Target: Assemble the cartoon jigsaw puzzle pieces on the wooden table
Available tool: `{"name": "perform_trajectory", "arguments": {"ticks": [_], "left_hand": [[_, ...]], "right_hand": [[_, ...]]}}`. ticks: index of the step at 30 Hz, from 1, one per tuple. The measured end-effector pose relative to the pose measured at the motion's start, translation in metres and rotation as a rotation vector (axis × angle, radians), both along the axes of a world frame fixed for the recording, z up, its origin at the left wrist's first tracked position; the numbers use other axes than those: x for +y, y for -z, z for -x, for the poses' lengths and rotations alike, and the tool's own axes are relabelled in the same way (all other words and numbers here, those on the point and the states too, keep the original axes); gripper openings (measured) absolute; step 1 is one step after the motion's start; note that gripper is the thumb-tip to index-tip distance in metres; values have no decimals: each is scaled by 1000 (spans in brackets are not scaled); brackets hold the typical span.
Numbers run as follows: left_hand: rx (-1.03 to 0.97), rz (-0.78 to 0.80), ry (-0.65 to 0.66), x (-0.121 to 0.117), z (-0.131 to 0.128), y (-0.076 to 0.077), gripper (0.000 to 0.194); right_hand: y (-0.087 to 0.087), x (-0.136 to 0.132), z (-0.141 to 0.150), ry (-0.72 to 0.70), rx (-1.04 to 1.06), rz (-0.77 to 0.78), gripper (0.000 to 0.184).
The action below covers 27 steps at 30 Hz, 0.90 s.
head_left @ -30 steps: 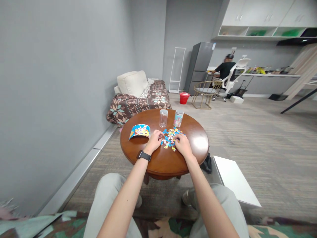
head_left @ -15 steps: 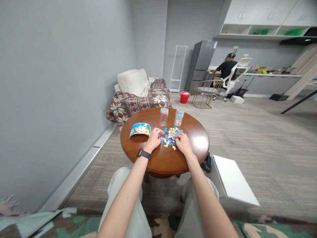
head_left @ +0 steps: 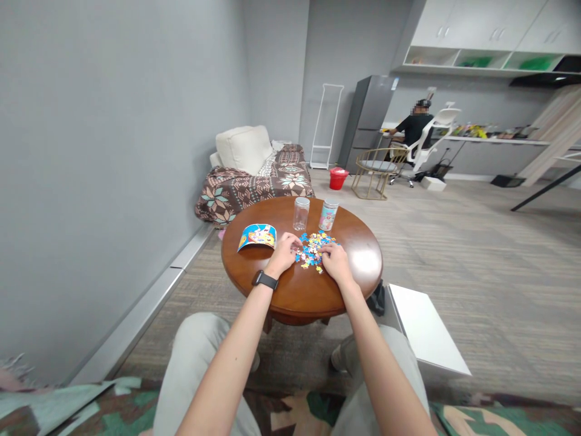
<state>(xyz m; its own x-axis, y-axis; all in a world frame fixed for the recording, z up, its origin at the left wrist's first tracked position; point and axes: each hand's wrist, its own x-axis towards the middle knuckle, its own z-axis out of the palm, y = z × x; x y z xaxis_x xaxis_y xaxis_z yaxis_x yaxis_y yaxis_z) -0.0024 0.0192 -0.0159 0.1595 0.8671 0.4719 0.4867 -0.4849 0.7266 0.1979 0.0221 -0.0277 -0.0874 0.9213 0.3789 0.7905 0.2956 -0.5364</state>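
Observation:
A heap of small coloured jigsaw pieces (head_left: 312, 249) lies on a round brown wooden table (head_left: 363, 260). My left hand (head_left: 284, 254), with a black watch on its wrist, rests at the heap's left edge with its fingers curled down onto the pieces. My right hand (head_left: 334, 264) sits at the heap's right edge, fingers likewise curled onto pieces. What the fingers pinch is too small to make out. Behind the heap stand a clear empty jar (head_left: 300, 214) and a jar with a printed label (head_left: 328, 214). A curled colourful picture sheet (head_left: 256, 237) lies to the left.
A white flat box (head_left: 424, 330) lies on the floor right of the table. A sofa with a patterned blanket (head_left: 254, 184) stands behind. Farther back are a red bucket (head_left: 338, 178), a gold wire chair (head_left: 376, 171) and a seated person (head_left: 413, 130) at a desk.
Both hands stay at the puzzle heap with only slight finger shifts. My knees moved and the view shifted slightly.

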Motion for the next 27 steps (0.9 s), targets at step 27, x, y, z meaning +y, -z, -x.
{"name": "perform_trajectory", "arguments": {"ticks": [27], "left_hand": [[1,16,-18,2,1,4,30]], "right_hand": [[6,3,-1,16,56,-52,34]]}}
